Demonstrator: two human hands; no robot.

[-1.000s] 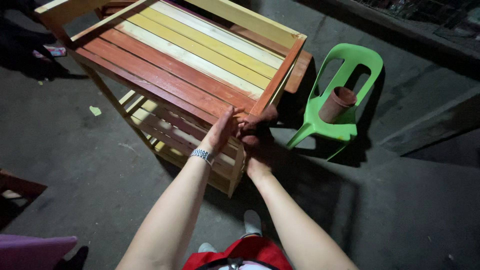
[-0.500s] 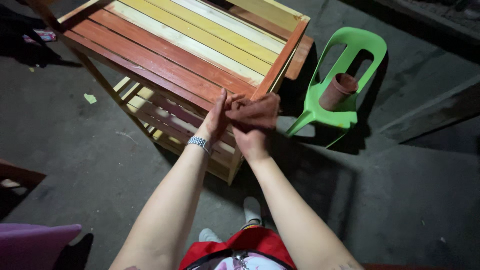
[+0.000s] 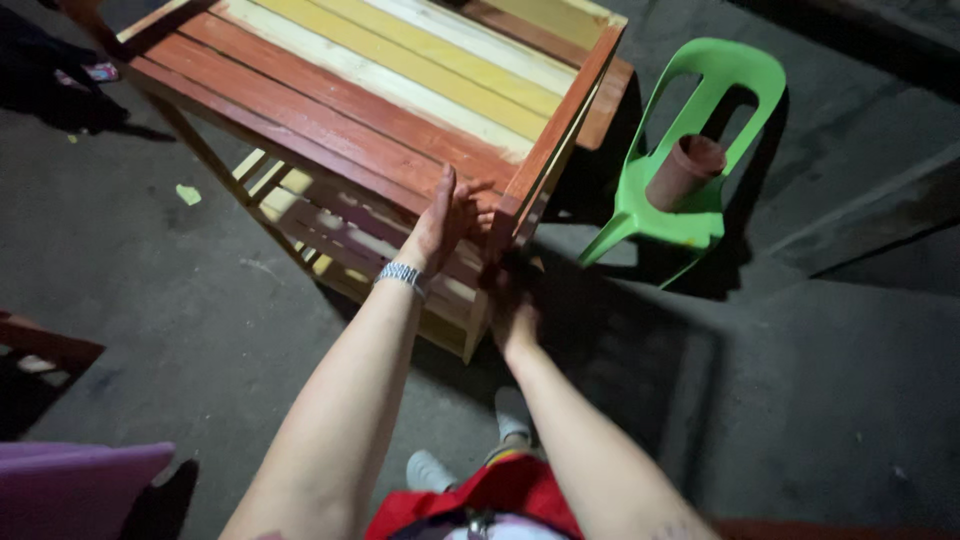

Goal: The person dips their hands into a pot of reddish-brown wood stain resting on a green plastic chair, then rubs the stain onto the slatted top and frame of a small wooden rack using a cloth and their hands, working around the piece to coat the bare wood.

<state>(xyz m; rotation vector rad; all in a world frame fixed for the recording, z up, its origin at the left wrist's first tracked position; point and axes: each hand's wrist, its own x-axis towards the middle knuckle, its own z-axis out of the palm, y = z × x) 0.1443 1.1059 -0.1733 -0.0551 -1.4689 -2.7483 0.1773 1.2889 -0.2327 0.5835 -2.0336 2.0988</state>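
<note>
Head view, from the left: a purple sheet [image 3: 75, 485] lies at the bottom corner, with a dark wooden piece [image 3: 40, 350] just above it at the frame's edge, and a small pale scrap [image 3: 187, 194] sits on the grey floor [image 3: 820, 400] near the table's leg. The table [image 3: 380, 90] fills the upper middle, its slatted top striped red, cream and yellow inside a red frame, with a lower shelf [image 3: 330, 235] of pale slats under it. The left hand [image 3: 450, 215], a metal watch [image 3: 402, 273] on its wrist, lies flat against the red slats at the table's near corner, palm down and fingers stretched out, not closed on anything. Just to its right the right hand [image 3: 512, 300] is below that corner, against the corner leg in deep shadow; I cannot tell whether its fingers wrap the leg or only press on it. Both forearms run down to the bottom edge, where red cloth [image 3: 490, 495] and two light shoes [image 3: 470, 440] show. Farther right, near the table but apart from it, stands a green chair [image 3: 700, 130], and a brown cup [image 3: 685, 170] rests tilted on its seat. The floor to the right of the chair is dark, crossed by a raised concrete edge.
</note>
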